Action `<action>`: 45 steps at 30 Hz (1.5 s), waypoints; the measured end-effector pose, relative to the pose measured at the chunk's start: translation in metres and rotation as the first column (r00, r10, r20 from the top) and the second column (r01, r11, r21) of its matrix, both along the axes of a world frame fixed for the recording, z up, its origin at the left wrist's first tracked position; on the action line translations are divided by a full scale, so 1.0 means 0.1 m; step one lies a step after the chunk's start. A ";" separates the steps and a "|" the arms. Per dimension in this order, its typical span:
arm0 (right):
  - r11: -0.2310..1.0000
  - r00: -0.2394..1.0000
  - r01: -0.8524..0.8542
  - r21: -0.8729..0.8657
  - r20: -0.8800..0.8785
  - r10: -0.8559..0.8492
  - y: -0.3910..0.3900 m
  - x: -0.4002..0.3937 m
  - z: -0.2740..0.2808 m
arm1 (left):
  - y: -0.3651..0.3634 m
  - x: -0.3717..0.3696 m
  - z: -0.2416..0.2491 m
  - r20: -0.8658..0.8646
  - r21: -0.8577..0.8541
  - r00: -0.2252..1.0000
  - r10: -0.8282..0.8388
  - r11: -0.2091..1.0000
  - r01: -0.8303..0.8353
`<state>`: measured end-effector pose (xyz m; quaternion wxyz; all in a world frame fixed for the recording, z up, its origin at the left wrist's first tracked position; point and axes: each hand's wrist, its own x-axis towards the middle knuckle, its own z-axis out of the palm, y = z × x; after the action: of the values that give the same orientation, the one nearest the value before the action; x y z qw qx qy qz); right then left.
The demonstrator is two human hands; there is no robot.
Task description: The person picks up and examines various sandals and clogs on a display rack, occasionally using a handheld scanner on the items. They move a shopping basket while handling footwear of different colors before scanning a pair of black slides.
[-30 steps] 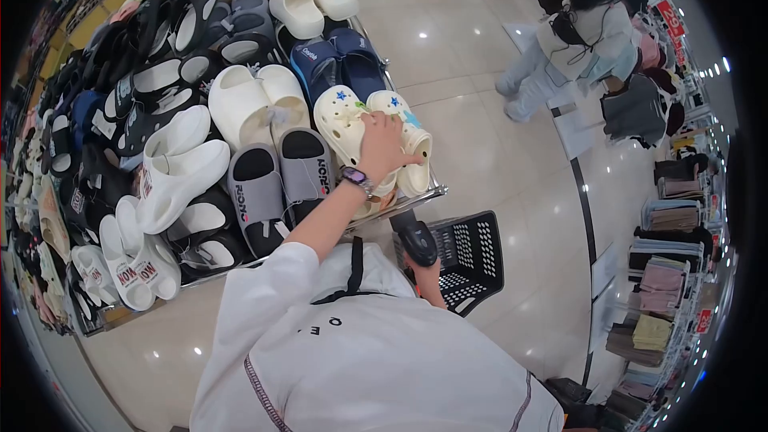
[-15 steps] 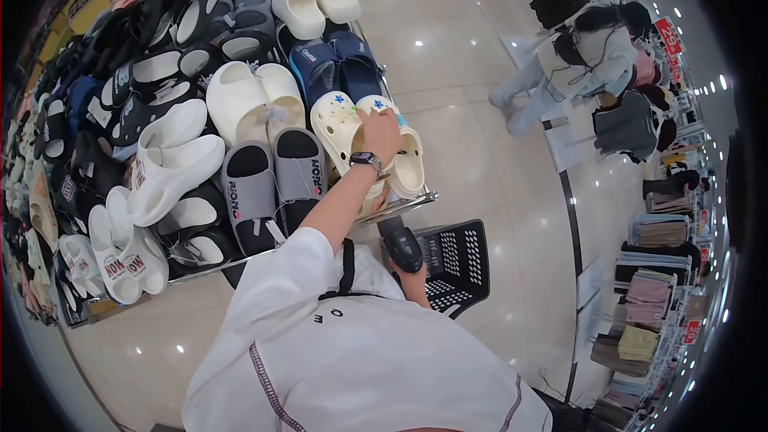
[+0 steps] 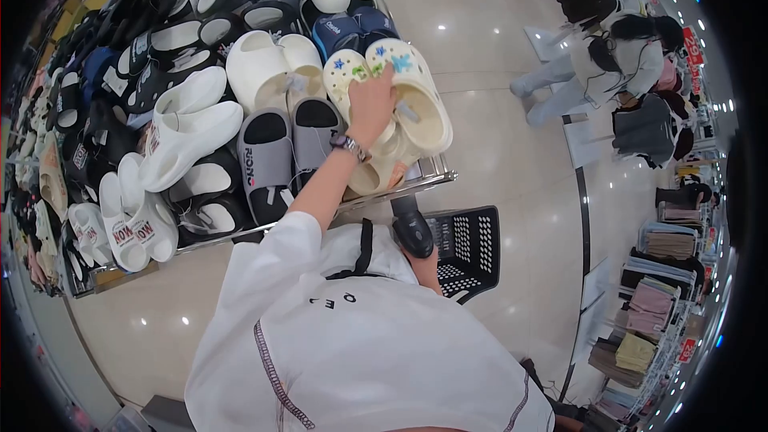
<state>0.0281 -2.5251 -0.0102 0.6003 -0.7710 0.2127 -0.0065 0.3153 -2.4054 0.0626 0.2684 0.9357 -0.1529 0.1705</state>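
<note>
My left hand (image 3: 373,108), with a watch on the wrist, grips a pair of cream clogs (image 3: 428,116) decorated with blue and green charms. The right-hand clog is tilted, showing its inside and a tag. More cream footwear (image 3: 370,176) lies under them at the rack corner. Low by my waist, my right hand (image 3: 428,270) is closed on a black handheld device (image 3: 413,228) that looks like a barcode scanner; its fingers are partly hidden. Grey-and-black slides (image 3: 268,152) and white slides (image 3: 260,72) lie left of my left hand.
A metal-edged rack (image 3: 400,184) is piled with slippers. A black perforated basket (image 3: 490,244) is beside my right hand. At right, a person in light jeans (image 3: 552,88) stands near clothing displays (image 3: 648,304). Navy slides (image 3: 340,32) lie beyond the clogs.
The cream clogs have been lifted and tilted by my left hand, so more of the right one's inside shows. My right hand still holds the black device. The view has shifted slightly.
</note>
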 end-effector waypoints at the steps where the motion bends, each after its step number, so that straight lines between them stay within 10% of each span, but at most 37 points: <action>1: 1.000 1.000 -0.008 0.002 0.022 0.008 0.00 0.00 0.00 | 0.01 0.05 0.05 -0.019 -0.005 0.999 0.036 0.999 -0.036; 16: 0.996 0.987 0.085 0.029 0.133 -0.089 0.02 -0.21 -0.09 | -0.47 0.32 -0.48 0.209 0.473 0.978 0.022 0.873 -0.120; 25: 0.998 0.998 0.054 -0.035 -0.018 -0.055 -0.04 -0.21 -0.35 | -0.30 0.22 -0.11 -0.157 0.565 0.892 0.423 0.780 -0.270; 30: 0.952 0.953 0.303 -0.044 0.017 -0.303 0.07 -0.24 -0.12 | -0.19 0.36 -0.20 -0.179 0.510 0.943 0.281 0.846 -0.155; 34: 0.945 0.955 0.296 0.141 -0.037 -0.293 0.01 -0.27 -0.30 | -0.23 0.43 -0.24 -0.260 0.471 0.906 0.334 0.863 -0.183; 38: 0.983 0.981 0.183 -0.029 0.069 -0.180 -0.02 -0.31 -0.36 | -0.22 0.59 -0.32 -0.328 0.455 0.899 0.290 0.883 -0.118; 45: 0.885 0.897 0.439 0.154 -0.024 -0.441 0.15 -0.25 0.03 | -0.10 0.24 -0.28 -0.039 0.157 0.999 0.031 0.987 -0.024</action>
<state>0.0027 -2.5098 -0.0075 0.6426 -0.6536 0.3781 -0.1304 0.3396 -2.4154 0.0341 0.1949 0.9592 -0.1474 0.1425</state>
